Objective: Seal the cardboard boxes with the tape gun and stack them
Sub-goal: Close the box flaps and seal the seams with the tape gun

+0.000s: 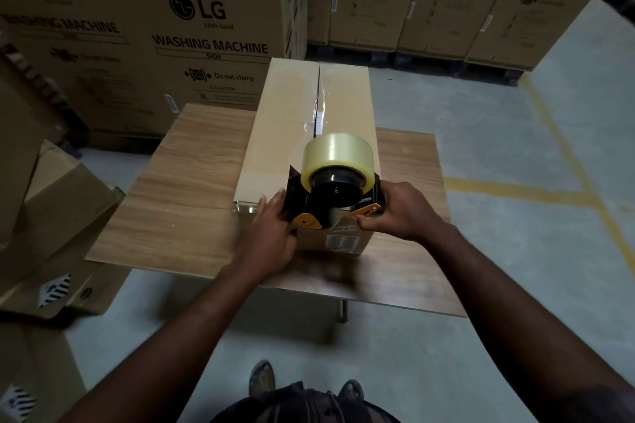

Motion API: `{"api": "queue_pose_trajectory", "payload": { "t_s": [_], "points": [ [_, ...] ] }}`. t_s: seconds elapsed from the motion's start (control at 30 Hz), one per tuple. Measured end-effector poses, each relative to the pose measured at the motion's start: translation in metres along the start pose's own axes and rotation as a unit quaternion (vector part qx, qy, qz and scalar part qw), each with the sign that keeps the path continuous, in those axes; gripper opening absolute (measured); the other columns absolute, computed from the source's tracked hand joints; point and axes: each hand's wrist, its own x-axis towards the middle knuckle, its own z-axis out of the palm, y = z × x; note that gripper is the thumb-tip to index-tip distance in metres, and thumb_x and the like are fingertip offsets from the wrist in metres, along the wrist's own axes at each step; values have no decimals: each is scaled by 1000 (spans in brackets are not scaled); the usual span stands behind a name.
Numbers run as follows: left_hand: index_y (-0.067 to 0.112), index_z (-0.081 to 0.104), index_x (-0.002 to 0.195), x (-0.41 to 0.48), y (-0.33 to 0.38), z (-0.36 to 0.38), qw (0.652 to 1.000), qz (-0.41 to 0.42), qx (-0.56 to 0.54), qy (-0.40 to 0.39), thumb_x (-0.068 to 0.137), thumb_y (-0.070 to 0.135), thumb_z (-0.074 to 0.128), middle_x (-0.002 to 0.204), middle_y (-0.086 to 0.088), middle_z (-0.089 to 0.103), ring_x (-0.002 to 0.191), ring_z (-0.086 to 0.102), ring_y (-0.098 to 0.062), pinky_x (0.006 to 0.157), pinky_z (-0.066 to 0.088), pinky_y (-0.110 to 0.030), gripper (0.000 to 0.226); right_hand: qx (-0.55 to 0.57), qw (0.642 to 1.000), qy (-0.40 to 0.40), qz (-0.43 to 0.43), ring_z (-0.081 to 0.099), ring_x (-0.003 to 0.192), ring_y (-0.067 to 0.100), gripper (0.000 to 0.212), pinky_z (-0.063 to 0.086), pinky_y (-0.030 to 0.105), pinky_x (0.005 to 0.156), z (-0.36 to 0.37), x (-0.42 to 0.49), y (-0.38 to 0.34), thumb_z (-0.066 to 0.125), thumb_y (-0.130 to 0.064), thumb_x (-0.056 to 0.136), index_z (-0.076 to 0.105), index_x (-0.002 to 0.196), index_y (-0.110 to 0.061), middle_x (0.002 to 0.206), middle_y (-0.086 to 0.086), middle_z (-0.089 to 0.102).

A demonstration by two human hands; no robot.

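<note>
Long tan cardboard box [285, 134], seam glossy with tape, beyond the hands | black tape gun [338, 189] between them | right hand [402, 213] grips it | left hand [271, 233] presses straight fingers on its side

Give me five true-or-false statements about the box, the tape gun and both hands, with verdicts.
1. The tape gun sits at the near end of the cardboard box. True.
2. The cardboard box stands on the floor. False: it rests on the wooden table.
3. The right hand grips the tape gun. True.
4. The tape roll is brown. False: it is clear, pale yellow.
5. The left hand hangs free. False: it touches the tape gun.
</note>
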Motion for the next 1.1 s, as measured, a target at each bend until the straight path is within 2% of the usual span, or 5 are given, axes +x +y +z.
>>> {"api": "queue_pose_trajectory", "payload": {
  "t_s": [0.07, 0.37, 0.63, 0.97, 1.1],
  "points": [
    [14, 40, 153, -5, 0, 5, 999, 17, 42, -11, 81, 14, 67, 163, -9, 25, 150, 24, -29, 122, -1, -38, 77, -4, 1000, 4, -5, 62, 68, 6, 55, 41, 23, 56, 1, 0, 2, 59, -69, 59, 68, 98, -31, 78, -13, 71],
    [20, 33, 157, -7, -10, 2, 1000, -3, -21, -14, 82, 12, 70, 163, 2, 28, 153, 19, -18, 125, 14, -46, 84, 34, 999, -33, -13, 66, 79, -1, 43, 49, 26, 63, -12, -8, 20, 74, -62, 68, 64, 103, -40, 86, -18, 73],
    [27, 34, 156, -6, 4, 6, 999, -42, -25, 8, 95, 39, 55, 163, 11, 28, 153, 14, -9, 125, 9, -40, 65, 92, 996, -1, -2, 68, 83, -9, 34, 46, 9, 68, -24, -36, 77, 86, -35, 73, 71, 103, -31, 82, -25, 72],
    [23, 23, 159, 8, 89, 34, 999, -27, -31, -18, 95, 18, 59, 161, 8, 6, 150, -2, -14, 125, 3, -42, 74, 114, 993, 12, -17, 68, 80, -5, 25, 43, 7, 65, -20, -35, 85, 85, -30, 73, 70, 93, -34, 78, -27, 70],
    [18, 32, 156, 3, 73, 39, 1000, 8, -26, 11, 88, 12, 66, 162, 1, 25, 150, 11, -12, 124, 15, -44, 76, 136, 990, 15, -10, 70, 83, -3, 30, 47, 10, 68, -20, -36, 86, 88, -28, 75, 73, 101, -25, 84, -19, 74]
  ]
}}
